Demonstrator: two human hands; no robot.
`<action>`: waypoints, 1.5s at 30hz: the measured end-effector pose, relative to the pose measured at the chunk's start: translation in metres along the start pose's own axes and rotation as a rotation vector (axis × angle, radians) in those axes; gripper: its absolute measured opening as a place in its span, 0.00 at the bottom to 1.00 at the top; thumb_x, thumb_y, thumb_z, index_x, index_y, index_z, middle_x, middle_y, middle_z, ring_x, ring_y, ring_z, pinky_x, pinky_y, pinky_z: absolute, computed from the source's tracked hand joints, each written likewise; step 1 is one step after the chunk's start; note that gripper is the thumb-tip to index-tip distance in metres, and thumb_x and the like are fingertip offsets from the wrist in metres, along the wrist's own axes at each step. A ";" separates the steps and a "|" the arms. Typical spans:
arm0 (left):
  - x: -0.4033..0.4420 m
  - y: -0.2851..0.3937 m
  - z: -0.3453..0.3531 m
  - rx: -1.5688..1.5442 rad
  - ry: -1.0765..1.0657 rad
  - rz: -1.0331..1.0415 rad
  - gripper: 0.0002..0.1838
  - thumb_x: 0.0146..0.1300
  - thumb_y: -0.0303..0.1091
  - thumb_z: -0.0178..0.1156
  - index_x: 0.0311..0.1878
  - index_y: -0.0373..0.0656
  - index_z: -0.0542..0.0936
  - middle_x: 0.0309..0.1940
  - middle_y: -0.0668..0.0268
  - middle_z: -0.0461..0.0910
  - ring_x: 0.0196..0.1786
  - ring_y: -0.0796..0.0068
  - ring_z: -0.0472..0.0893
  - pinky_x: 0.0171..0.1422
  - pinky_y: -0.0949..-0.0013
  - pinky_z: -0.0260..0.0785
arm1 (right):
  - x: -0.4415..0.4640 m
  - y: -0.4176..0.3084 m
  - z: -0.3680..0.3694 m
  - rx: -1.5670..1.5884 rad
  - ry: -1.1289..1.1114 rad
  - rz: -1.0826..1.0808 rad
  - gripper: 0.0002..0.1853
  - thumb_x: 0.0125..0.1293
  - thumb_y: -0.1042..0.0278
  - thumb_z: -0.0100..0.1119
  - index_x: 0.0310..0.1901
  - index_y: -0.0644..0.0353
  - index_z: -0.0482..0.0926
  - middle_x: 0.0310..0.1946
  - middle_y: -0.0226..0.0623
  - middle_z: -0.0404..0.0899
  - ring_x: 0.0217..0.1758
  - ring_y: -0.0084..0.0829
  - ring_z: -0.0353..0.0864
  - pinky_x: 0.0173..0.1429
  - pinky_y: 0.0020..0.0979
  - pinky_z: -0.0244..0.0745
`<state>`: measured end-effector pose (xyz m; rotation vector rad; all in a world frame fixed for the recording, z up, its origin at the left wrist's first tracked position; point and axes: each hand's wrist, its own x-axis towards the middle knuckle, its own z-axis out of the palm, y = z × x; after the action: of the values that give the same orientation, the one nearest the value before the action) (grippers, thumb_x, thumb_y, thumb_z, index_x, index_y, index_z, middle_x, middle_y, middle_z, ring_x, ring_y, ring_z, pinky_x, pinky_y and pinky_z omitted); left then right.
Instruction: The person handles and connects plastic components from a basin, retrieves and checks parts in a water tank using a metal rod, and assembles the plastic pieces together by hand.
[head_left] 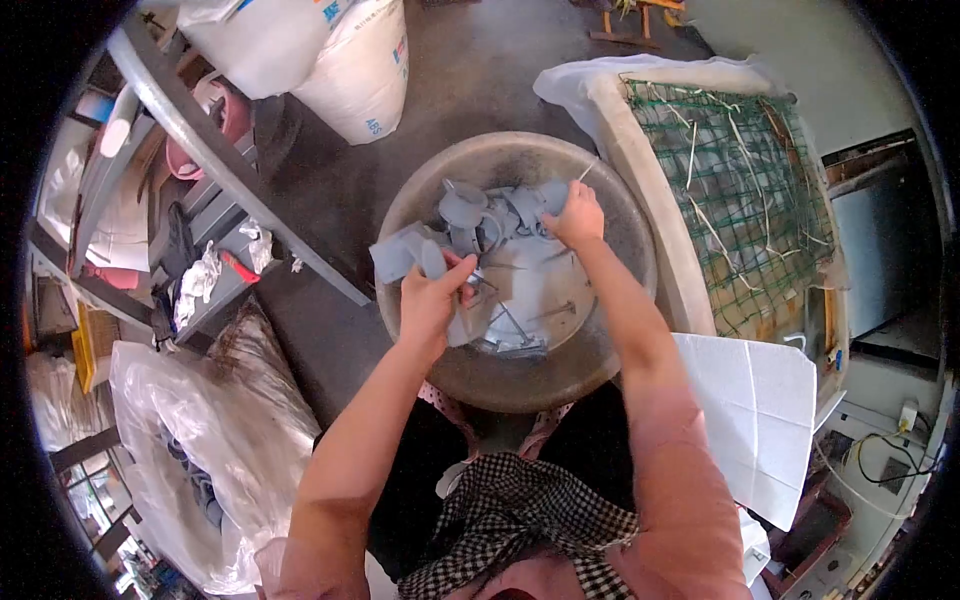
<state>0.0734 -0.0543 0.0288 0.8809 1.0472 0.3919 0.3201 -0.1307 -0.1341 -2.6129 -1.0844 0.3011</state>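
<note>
A large round tub (400, 205) in front of me holds a heap of grey plastic parts (463, 205), some cup-like and curved, with thin sprue-like sticks (511, 322) lower down. Over the tub's left side, my left hand (432, 308) is closed around a grey plastic piece (398, 255) with flat and rounded portions. At the heap's right edge, my right hand (578, 217) has its thumb and fingers closed on another grey plastic part (551, 195). A thin pale stick (588, 170) shows just above its fingertips. The fingers partly hide both held pieces.
A pale-rimmed container under green netting (735, 190) stands at the right, with a white board (755, 410) near it. White sacks (355, 75) stand behind the tub. Grey metal shelving (225, 160) and a clear plastic bag (200, 440) are at the left.
</note>
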 end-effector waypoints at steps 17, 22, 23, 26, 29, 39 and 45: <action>-0.067 -0.015 0.015 0.545 -0.260 0.824 0.25 0.48 0.32 0.72 0.46 0.35 0.72 0.34 0.57 0.80 0.36 0.68 0.77 0.45 0.64 0.70 | -0.118 -0.128 -0.238 0.431 0.510 -0.160 0.31 0.53 0.49 0.69 0.48 0.68 0.74 0.45 0.52 0.76 0.50 0.45 0.77 0.56 0.36 0.72; -0.091 0.000 0.008 0.638 -0.372 0.925 0.22 0.50 0.34 0.71 0.46 0.37 0.74 0.34 0.56 0.80 0.38 0.63 0.79 0.45 0.63 0.70 | -0.141 -0.109 -0.224 0.590 0.205 -0.171 0.33 0.49 0.48 0.71 0.49 0.68 0.76 0.49 0.51 0.75 0.53 0.45 0.76 0.58 0.37 0.71; -0.096 -0.002 0.008 0.708 -0.409 0.949 0.22 0.51 0.35 0.70 0.46 0.38 0.74 0.35 0.54 0.80 0.39 0.58 0.80 0.46 0.62 0.71 | -0.141 -0.104 -0.218 0.515 0.208 -0.179 0.33 0.49 0.50 0.71 0.50 0.67 0.76 0.50 0.50 0.75 0.54 0.45 0.75 0.59 0.37 0.70; -0.108 -0.005 0.008 0.789 -0.475 0.955 0.23 0.52 0.36 0.71 0.49 0.40 0.75 0.30 0.58 0.79 0.34 0.70 0.79 0.42 0.68 0.70 | -0.156 -0.097 -0.218 0.438 0.195 -0.159 0.34 0.47 0.57 0.71 0.56 0.65 0.74 0.52 0.46 0.76 0.55 0.40 0.75 0.62 0.34 0.67; -0.125 0.008 0.012 1.107 -0.554 0.720 0.24 0.52 0.38 0.69 0.51 0.42 0.75 0.22 0.55 0.77 0.24 0.60 0.77 0.35 0.60 0.70 | -0.164 -0.079 -0.212 1.053 -0.207 -0.007 0.32 0.46 0.69 0.70 0.57 0.64 0.73 0.50 0.38 0.78 0.54 0.31 0.74 0.62 0.30 0.65; -0.112 -0.014 0.028 1.134 -0.687 0.840 0.27 0.52 0.37 0.67 0.52 0.37 0.70 0.35 0.46 0.79 0.43 0.42 0.77 0.46 0.50 0.69 | -0.156 -0.048 -0.190 0.953 -0.249 0.017 0.27 0.50 0.68 0.67 0.54 0.65 0.76 0.45 0.35 0.81 0.46 0.28 0.77 0.54 0.31 0.70; -0.106 -0.014 0.033 1.168 -0.654 0.775 0.24 0.50 0.40 0.70 0.48 0.40 0.75 0.28 0.53 0.79 0.33 0.52 0.78 0.40 0.57 0.68 | -0.132 -0.006 -0.143 0.912 -0.271 0.112 0.24 0.54 0.63 0.67 0.51 0.65 0.77 0.42 0.34 0.81 0.44 0.27 0.77 0.51 0.31 0.71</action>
<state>0.0505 -0.1476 0.0864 2.2940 0.1850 0.0527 0.2680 -0.2480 0.0119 -1.8288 -0.6329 0.9402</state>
